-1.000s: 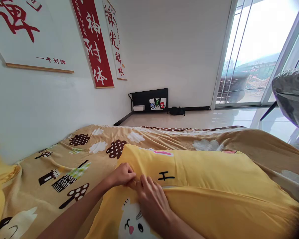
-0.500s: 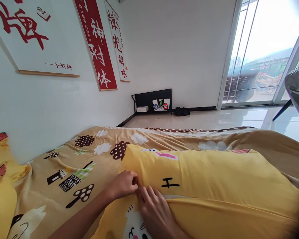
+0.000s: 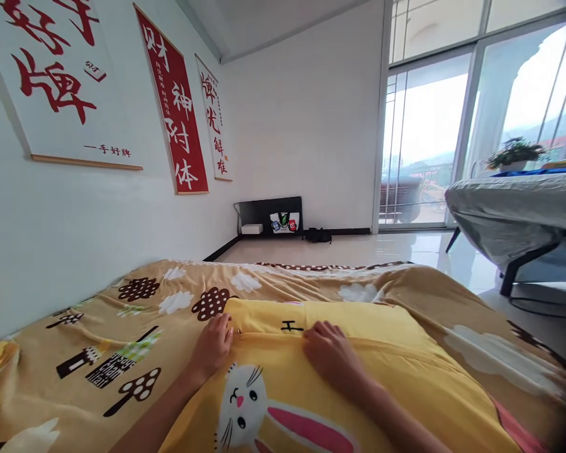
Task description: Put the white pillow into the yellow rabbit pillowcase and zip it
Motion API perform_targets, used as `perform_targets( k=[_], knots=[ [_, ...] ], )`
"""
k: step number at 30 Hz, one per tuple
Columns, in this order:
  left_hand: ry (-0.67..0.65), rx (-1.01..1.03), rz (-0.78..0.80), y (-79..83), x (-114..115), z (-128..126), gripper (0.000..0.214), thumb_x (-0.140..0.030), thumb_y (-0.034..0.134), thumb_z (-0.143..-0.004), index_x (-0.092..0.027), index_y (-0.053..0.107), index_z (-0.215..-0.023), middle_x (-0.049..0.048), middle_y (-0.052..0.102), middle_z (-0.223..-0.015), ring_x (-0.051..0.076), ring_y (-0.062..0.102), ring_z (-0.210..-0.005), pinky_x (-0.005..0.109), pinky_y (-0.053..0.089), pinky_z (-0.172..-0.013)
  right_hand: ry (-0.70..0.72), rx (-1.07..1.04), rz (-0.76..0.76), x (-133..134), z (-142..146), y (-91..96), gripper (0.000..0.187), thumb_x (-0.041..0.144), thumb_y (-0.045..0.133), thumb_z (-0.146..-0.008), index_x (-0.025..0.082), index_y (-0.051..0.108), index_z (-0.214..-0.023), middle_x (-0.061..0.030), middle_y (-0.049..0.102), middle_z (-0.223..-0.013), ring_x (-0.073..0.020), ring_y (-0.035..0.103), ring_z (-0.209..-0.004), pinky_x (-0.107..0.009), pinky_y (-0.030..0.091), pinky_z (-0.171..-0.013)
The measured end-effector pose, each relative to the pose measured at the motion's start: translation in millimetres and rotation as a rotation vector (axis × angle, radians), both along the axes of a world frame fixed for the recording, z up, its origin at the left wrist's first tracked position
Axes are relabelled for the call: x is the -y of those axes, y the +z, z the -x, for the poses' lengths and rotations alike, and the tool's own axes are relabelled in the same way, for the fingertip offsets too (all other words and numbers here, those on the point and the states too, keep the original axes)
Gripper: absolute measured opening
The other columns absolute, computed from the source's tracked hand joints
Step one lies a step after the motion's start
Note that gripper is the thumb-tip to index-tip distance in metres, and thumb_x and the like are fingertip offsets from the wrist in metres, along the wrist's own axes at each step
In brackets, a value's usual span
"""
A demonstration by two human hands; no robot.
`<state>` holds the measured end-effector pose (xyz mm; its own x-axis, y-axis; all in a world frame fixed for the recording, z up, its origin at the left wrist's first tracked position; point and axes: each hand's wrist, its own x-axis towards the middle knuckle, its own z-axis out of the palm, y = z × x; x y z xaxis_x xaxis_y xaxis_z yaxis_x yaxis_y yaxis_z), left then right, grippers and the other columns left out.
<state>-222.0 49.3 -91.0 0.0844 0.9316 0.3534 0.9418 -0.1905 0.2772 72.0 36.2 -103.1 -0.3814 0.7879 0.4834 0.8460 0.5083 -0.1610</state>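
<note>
A yellow pillow [image 3: 358, 390] with a white rabbit print lies in front of me on a tan bedspread [image 3: 122, 327] patterned with mushrooms and clouds. My left hand [image 3: 212, 345] rests on the pillow's left end, fingers curled over the seam of the pillowcase. My right hand [image 3: 330, 352] lies on the same seam further right, beside a black "H" mark, its fingers bent and pinching the fabric edge. The fingertips of both hands press into the cloth.
A white wall with hanging scrolls [image 3: 174, 107] runs along the left. A covered table [image 3: 514, 214] with a potted plant stands at right by the glass doors. A black board [image 3: 268, 214] and a small box sit in the far corner on the tiled floor.
My right hand has slid to the right along the pillowcase seam, away from the left hand. The view has lifted, and the rabbit print now shows more fully.
</note>
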Motion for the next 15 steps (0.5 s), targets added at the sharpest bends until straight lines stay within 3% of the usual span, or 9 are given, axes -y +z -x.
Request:
perform_targets(
  k=[3, 5, 7, 10, 15],
  knots=[
    [-0.242, 0.18, -0.031, -7.4, -6, 1, 0.036, -0.037, 0.036, -0.092, -0.019, 0.054, -0.117, 0.01, 0.058, -0.121, 0.022, 0.05, -0.117, 0.037, 0.035, -0.101, -0.147, -0.092, 0.092, -6, -90, 2.4, 0.018, 0.032, 0.047, -0.085, 0.024, 0.063, -0.083, -0.0073, 0.065, -0.09, -0.0232, 0.057, -0.09, -0.04, 0.04, -0.086],
    [-0.351, 0.202, 0.028, -11.0, -11, -4, 0.034, -0.04, 0.037, -0.092, -0.02, 0.058, -0.11, 0.0082, 0.06, -0.114, 0.022, 0.053, -0.11, 0.037, 0.036, -0.098, -0.236, -0.192, 0.193, -6, -143, 0.7, 0.017, 0.04, 0.05, -0.079, 0.025, 0.059, -0.078, -0.007, 0.064, -0.08, -0.0233, 0.057, -0.079, -0.039, 0.043, -0.077],
    [-0.365, 0.156, 0.083, -11.7, -15, -11, 0.028, -0.041, 0.042, -0.088, -0.019, 0.058, -0.095, 0.0071, 0.06, -0.103, 0.021, 0.054, -0.099, 0.035, 0.038, -0.091, -0.233, -0.269, 0.319, -2, -182, -2.0, 0.022, 0.048, 0.051, -0.074, 0.026, 0.051, -0.069, -0.0065, 0.06, -0.071, -0.0231, 0.056, -0.07, -0.038, 0.043, -0.067],
    [-0.368, 0.093, 0.153, -8.5, -20, -16, 0.023, -0.042, 0.047, -0.081, -0.019, 0.05, -0.079, 0.0048, 0.058, -0.089, 0.019, 0.052, -0.087, 0.031, 0.04, -0.08, -0.181, -0.304, 0.413, 14, -211, -5.4, 0.029, 0.053, 0.051, -0.071, 0.027, 0.041, -0.06, -0.0068, 0.058, -0.065, -0.023, 0.055, -0.066, -0.038, 0.043, -0.065],
    [-0.412, -0.003, 0.223, 6.3, -23, -11, 0.032, -0.046, 0.041, -0.082, -0.018, 0.043, -0.066, 0.006, 0.054, -0.087, 0.022, 0.049, -0.091, 0.035, 0.038, -0.084, -0.164, -0.275, 0.281, 34, -213, 1.1, 0.028, 0.047, 0.043, -0.078, 0.027, 0.042, -0.059, -0.0096, 0.06, -0.07, -0.0225, 0.054, -0.067, -0.039, 0.044, -0.068]
  ],
)
